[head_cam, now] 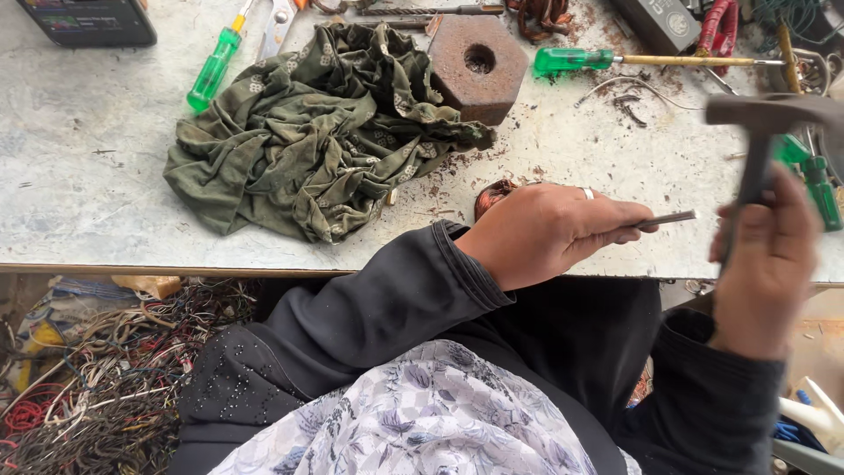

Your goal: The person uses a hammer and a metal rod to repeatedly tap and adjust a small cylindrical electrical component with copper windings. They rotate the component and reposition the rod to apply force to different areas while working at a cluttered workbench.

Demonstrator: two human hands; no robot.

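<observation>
A thin, flat, grey metal rod like a chisel or punch is held in the left hand, its grip pressed closed around the shank so that only the far end is left showing, pointing toward 3 o'clock just above the near edge of the pale, scratched counter. A dark-handled hammer with a grey steel head is held in the right hand, the fist wrapped low on the handle; the head is blurred and raised at about 1 o'clock from the rod's tip. The rod is judged stiff, light and somewhat slippery, best gripped at mid-shank, well back from the end. The hammer is judged head-heavy, best held low on the handle. A coppery coil is partly hidden just beyond the left hand at 12 o'clock. Farther off, at 11 o'clock, a crumpled olive-green patterned cloth lies touching a rusty hexagonal metal block with a centre hole. A green-handled screwdriver lies at 12 o'clock
</observation>
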